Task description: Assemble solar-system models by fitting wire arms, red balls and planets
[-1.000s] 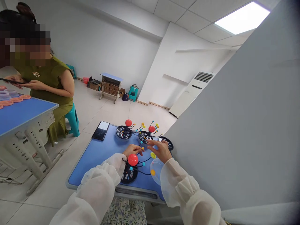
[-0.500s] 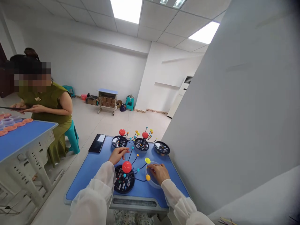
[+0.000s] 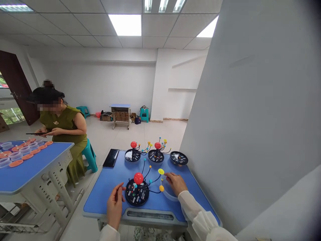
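Observation:
A model with a black round base point(image 3: 137, 197), a red ball point(image 3: 138, 178) and curved arms tipped with blue, orange and yellow pieces stands near the desk's front. Just left of its base is my left hand point(image 3: 115, 204), fingers apart and holding nothing. My right hand point(image 3: 177, 183) reaches over the rim of a clear round container point(image 3: 171, 197), right of the model; its fingertips are bunched beside the yellow disc point(image 3: 161, 171), and what they hold, if anything, is too small to tell.
Behind are two similar models point(image 3: 132, 155) point(image 3: 155, 156), a black disc point(image 3: 179, 158) and a phone point(image 3: 111, 158) on the blue desk point(image 3: 100, 197). A wall rises close on the right. At left, a seated person point(image 3: 62, 122) holds a phone beside another table point(image 3: 27, 174).
My left hand has come back from behind the model to its near left side. My right hand has lifted slightly toward the container's far rim. The view has levelled and turned left.

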A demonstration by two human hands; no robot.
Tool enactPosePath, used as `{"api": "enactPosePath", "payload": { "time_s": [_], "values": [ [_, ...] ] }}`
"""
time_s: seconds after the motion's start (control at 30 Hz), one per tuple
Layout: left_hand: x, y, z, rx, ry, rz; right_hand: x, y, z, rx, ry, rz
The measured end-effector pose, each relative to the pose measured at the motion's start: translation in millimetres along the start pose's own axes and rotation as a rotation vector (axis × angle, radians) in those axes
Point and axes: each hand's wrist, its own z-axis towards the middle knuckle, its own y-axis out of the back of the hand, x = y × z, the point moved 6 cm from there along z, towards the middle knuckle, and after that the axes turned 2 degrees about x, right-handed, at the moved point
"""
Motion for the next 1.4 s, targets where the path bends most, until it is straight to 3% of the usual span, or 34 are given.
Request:
{"api": "enactPosePath", "payload": {
  "time_s": [0.07, 0.23, 0.53, 0.87, 1.2, 1.3, 1.4],
  "values": [
    [-1, -3.8, -6, 0.008, 0.008, 0.016, -1, 10, -4, -0.051, -0.022, 0.151],
    [-3, -20.3, -1, 0.023, 0.024, 0.000, 12, 19, -27, -0.083, -0.212, 1.029],
    [-2, -34.7, 5, 0.031, 0.005, -0.050, 53, 10, -62, 0.033, -0.429, 1.521],
    [4, -45.7, 17, 0.046, 0.038, -0.150, 65, 1, -59, 0.078, -0.504, 1.679],
    [7, -57.5, 23, 0.113, 0.079, -0.249, 79, -3, -40, 0.112, -0.544, 1.619],
    [7, -59.0, 27, 0.126, 0.095, -0.279, 86, 0, -29, 0.151, -0.470, 1.503],
    [6, -62.3, 31, 0.161, 0.095, -0.292, 100, 4, -6, 0.218, -0.277, 1.233]
  ]
}}
